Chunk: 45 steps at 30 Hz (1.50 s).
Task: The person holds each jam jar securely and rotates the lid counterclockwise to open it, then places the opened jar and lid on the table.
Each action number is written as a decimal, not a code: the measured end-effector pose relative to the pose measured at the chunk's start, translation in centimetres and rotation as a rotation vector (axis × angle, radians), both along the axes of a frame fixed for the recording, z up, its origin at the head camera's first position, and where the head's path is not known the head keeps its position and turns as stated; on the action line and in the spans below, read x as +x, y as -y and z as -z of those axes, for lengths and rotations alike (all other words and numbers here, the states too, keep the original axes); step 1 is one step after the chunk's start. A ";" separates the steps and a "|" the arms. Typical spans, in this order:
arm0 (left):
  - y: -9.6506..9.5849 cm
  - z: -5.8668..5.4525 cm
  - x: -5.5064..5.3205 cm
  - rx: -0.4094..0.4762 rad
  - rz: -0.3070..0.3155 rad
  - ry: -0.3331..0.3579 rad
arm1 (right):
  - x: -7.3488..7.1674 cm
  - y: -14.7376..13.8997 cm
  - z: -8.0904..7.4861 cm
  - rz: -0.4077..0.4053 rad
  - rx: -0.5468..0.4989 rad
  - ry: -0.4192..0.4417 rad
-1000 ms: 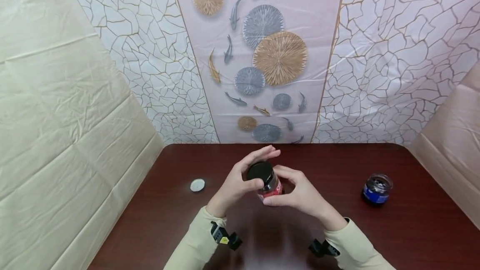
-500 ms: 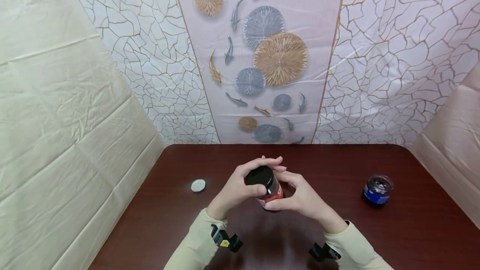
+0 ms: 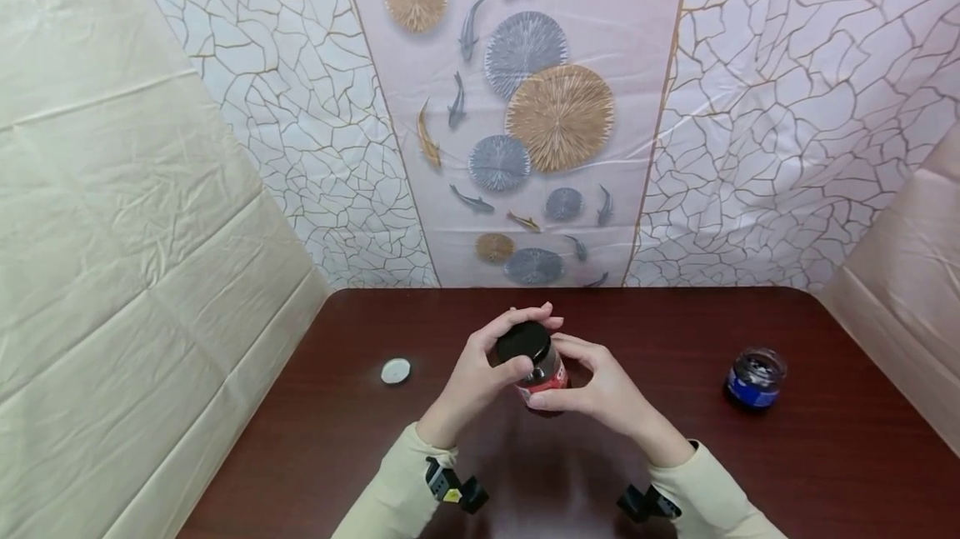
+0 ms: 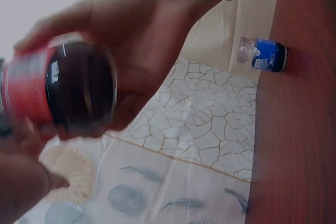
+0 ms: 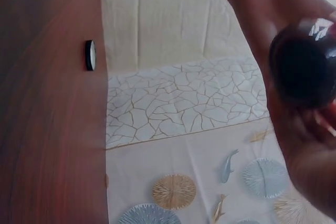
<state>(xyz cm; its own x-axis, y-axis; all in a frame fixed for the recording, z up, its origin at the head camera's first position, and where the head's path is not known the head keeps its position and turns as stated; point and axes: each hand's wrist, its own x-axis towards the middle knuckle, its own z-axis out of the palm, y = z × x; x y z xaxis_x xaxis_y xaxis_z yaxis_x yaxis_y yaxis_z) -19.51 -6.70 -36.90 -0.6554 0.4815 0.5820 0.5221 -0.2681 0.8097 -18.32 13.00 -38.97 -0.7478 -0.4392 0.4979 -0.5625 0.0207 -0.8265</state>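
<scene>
A glass jar (image 3: 553,380) with dark contents and a red label is held tilted above the table, between both hands. My right hand (image 3: 611,393) grips its body from the right, thumb on the label. At the jar's black lid (image 3: 523,341), my left hand (image 3: 468,374) wraps round from the left, thumb on the near side and fingers along the far side. In the left wrist view, the jar's dark base (image 4: 84,87) faces the camera and looks blurred. The right wrist view has the black lid (image 5: 304,69) partly cut off by the frame's edge.
An open jar (image 3: 753,381) with a blue label stands on the right of the dark red table (image 3: 675,314). On the left lies a small lid (image 3: 395,371), its white inside facing up. Patterned cloth (image 3: 525,214) hangs behind the table's far edge.
My left fingers swing rightward round the lid and then back left. The jar dips slightly toward me and comes back up. The blue-labelled jar and the loose lid stay put.
</scene>
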 end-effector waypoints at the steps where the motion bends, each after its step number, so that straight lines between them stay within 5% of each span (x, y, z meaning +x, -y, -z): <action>1: 0.1 -0.1 0.0 -0.010 0.041 -0.012 | 0.0 -0.2 0.0 -0.044 -0.006 0.003; 6: 0.7 -0.4 -0.1 -0.040 0.284 -0.042 | -0.2 -0.5 -0.2 -0.298 -0.048 0.031; 9: 0.8 -0.4 -0.1 -0.048 0.344 -0.093 | -0.2 -0.4 -0.2 -0.393 -0.058 0.055; 13: 0.9 -0.5 -0.1 -0.053 0.303 -0.141 | 0.0 -0.3 -0.2 -0.378 -0.056 0.034; 17: 0.7 -0.5 0.0 -0.050 0.187 -0.125 | 0.2 -0.2 -0.3 -0.197 -0.004 -0.053; 22: 0.2 -0.3 0.4 -0.042 -0.016 -0.043 | 0.4 0.1 -0.5 0.042 0.049 -0.115; 28: -0.5 -0.2 1.0 -0.039 -0.168 0.062 | 0.2 0.5 -0.4 0.162 0.060 -0.184; 31: -0.2 -0.1 1.0 -0.034 -0.139 0.035 | 0.2 0.4 -0.4 0.149 0.057 -0.165; 39: 1.7 -0.3 0.6 -0.086 0.095 -0.067 | 0.0 -0.8 -0.5 -0.098 -0.003 -0.090; 45: 2.7 -0.4 0.7 -0.118 0.145 -0.078 | 0.1 -0.7 -0.5 -0.203 -0.055 -0.044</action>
<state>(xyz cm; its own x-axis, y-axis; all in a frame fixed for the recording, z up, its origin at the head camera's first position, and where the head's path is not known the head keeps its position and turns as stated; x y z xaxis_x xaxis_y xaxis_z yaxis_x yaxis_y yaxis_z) -18.84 -9.36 -36.46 -0.5294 0.6353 0.5623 0.5474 -0.2507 0.7985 -18.19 13.75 -38.48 -0.6240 -0.5496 0.5554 -0.5861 -0.1410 -0.7979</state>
